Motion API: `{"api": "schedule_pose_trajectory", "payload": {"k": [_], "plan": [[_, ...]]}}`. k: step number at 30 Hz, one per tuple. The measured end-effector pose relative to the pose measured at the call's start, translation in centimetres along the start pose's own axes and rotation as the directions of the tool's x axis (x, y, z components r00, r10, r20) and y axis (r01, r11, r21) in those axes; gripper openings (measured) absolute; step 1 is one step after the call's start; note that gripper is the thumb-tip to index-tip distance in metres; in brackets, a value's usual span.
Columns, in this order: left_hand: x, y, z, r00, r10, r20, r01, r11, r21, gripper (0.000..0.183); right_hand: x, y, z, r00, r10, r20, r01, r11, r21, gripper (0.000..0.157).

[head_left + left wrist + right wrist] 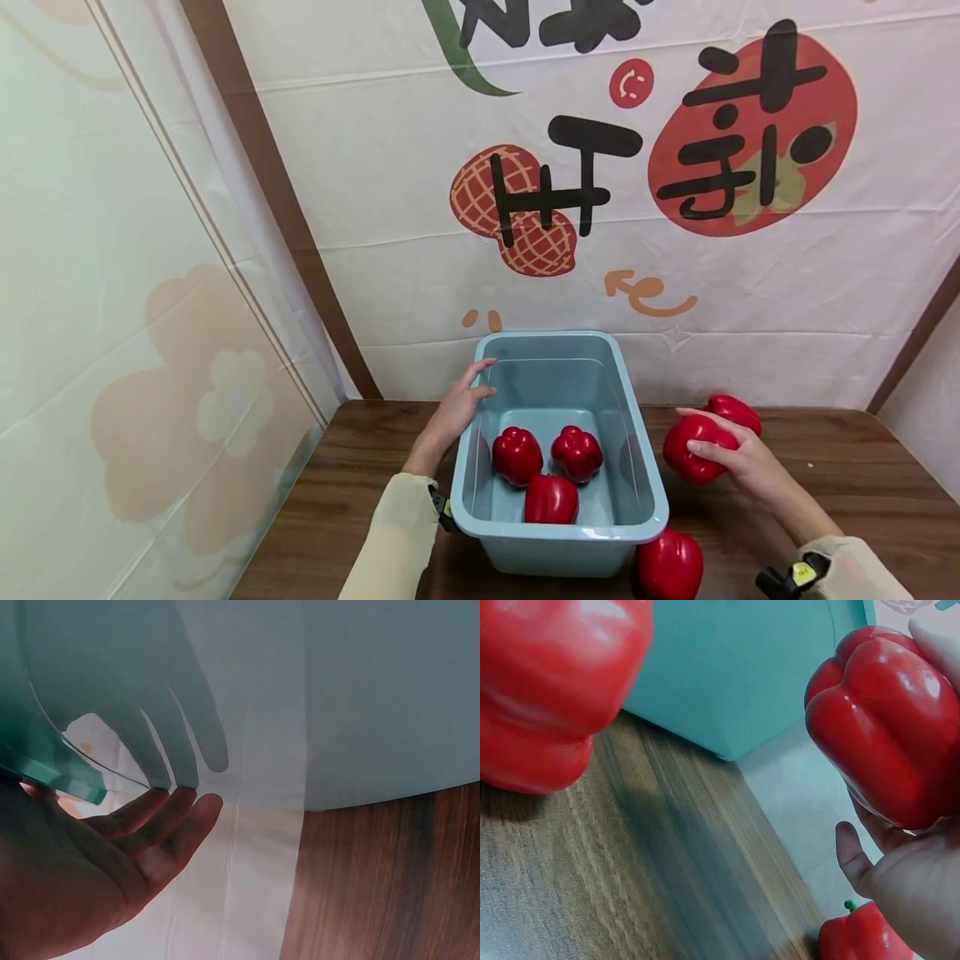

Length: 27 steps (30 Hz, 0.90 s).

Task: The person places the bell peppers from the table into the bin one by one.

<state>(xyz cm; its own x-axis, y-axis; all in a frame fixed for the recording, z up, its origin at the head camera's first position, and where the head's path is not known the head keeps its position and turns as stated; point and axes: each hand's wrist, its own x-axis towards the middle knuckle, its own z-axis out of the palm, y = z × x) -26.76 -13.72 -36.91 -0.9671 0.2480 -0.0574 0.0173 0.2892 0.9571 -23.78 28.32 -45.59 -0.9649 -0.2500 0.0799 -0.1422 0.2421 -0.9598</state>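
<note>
A light blue plastic bin (558, 531) stands on the table with three red bell peppers inside, one of them a pepper (551, 500) near its front wall. My left hand (452, 414) grips the bin's left rim, some fingers over the edge and others against the outer wall (247, 697). To the right of the bin, my right hand (753, 467) holds a red bell pepper (885, 735) above the table, thumb on one side and fingers on the other. Another bell pepper (670, 567) lies by the bin's front right corner. One more bell pepper (735, 412) sits behind the right hand.
The brown wooden table (847, 467) runs up to a white printed cloth wall (405, 250) behind the bin. At the left hangs another pale cloth (150, 333) with a flower print.
</note>
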Motion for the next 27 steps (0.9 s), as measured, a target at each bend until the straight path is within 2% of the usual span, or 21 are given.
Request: {"api": "schedule_pose_trajectory", "payload": {"k": [6, 14, 21, 27], "plan": [[0.0, -0.1, 0.0, 1.000, 0.003, -0.002, -0.003, 1.000, -0.001, 0.051, 0.0, -0.4, -0.2, 1.000, -0.022, 0.003, 0.022, 0.999, 0.037, 0.056], [-0.3, 0.1, 0.1, 1.000, 0.009, -0.012, -0.009, 1.000, -0.016, 0.051, -0.2, -1.1, -0.5, 0.999, -0.051, 0.006, 0.051, 0.999, 0.017, 0.055], [-0.2, 0.0, 0.0, 1.000, 0.009, 0.000, -0.009, 1.000, -0.024, 0.052, -0.2, -1.5, -0.9, 0.998, -0.053, 0.019, 0.052, 0.998, 0.046, 0.054], [-0.1, -0.2, 0.0, 1.000, 0.005, 0.006, -0.005, 1.000, -0.017, 0.052, -0.2, -2.2, -1.2, 0.997, -0.072, 0.018, 0.072, 0.997, 0.008, 0.054]]}}
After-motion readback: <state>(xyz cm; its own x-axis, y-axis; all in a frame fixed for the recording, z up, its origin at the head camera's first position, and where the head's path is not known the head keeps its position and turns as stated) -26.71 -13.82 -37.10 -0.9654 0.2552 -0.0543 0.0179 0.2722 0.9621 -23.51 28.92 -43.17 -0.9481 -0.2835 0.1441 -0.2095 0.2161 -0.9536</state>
